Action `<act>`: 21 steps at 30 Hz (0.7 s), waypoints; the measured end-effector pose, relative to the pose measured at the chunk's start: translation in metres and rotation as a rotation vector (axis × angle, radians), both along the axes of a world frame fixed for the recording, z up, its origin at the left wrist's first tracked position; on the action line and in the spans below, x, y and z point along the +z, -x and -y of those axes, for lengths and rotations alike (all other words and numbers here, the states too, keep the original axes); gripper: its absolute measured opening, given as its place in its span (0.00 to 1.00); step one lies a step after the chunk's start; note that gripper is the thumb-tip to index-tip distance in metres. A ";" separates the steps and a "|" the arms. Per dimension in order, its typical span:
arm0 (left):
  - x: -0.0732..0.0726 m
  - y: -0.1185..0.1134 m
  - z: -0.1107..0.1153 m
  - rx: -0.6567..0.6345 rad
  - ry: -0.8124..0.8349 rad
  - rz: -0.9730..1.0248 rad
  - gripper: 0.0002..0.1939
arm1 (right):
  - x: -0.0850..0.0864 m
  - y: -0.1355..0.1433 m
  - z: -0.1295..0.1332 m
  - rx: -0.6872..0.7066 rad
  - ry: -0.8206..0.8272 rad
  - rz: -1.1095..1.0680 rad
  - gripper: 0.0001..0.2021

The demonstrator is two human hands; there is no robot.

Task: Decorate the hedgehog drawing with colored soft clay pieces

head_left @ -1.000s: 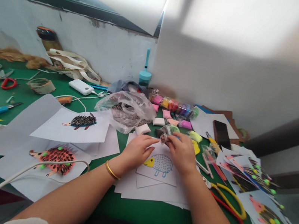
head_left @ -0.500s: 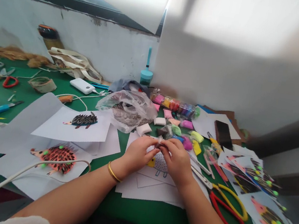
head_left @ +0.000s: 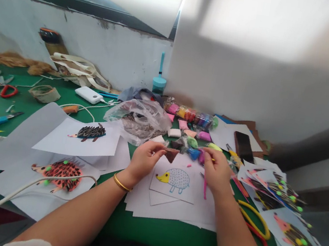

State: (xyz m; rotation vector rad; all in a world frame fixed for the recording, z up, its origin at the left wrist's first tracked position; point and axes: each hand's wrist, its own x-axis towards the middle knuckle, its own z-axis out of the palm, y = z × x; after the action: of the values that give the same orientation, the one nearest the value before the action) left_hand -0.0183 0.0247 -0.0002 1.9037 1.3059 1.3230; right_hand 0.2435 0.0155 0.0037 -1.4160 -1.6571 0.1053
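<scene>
A small packet of brown modelling clay (head_left: 172, 155) is pinched in the fingertips of my left hand (head_left: 143, 159), just above the paper. My right hand (head_left: 217, 171) is among the clay packets at the back right, its fingers drawn together beside the purple packet (head_left: 202, 157); what they grip, if anything, is hidden. Between my hands lies a sheet with a drawn hedgehog (head_left: 177, 179), its face yellow and its body dotted blue. A thin pink tool (head_left: 205, 187) rests on the paper by my right hand, and a tiny pink piece (head_left: 189, 166) lies above the drawing.
Hedgehog pictures with dark seeds (head_left: 91, 131) lie left, more (head_left: 298, 240) right. A plastic bag of seeds (head_left: 139, 121) and a phone (head_left: 243, 147) are behind. Large scissors with yellow and red handles (head_left: 256, 225) lie by my right forearm. A white cable (head_left: 12, 194) crosses the left papers.
My hands have moved apart from above the drawing. The left keeps the brown clay packet; the right has shifted right to the clay packets, uncovering the hedgehog drawing and pink tool.
</scene>
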 end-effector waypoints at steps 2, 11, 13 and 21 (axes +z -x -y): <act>-0.001 0.001 -0.002 0.051 0.080 -0.014 0.09 | -0.004 -0.014 -0.005 -0.045 0.116 0.089 0.13; -0.010 -0.002 -0.007 -0.019 0.203 -0.174 0.06 | -0.014 0.010 -0.007 0.108 0.428 0.457 0.08; -0.011 -0.001 -0.008 -0.033 0.206 -0.191 0.09 | -0.011 0.012 -0.005 0.095 0.426 0.456 0.08; -0.001 -0.001 0.001 0.007 -0.046 -0.258 0.16 | -0.001 0.027 0.010 0.121 0.347 0.101 0.09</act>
State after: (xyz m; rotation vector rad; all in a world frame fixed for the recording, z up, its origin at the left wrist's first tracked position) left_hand -0.0173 0.0241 -0.0016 2.1600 1.4147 1.1485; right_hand 0.2163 0.0054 0.0028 -1.5967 -1.8736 0.4133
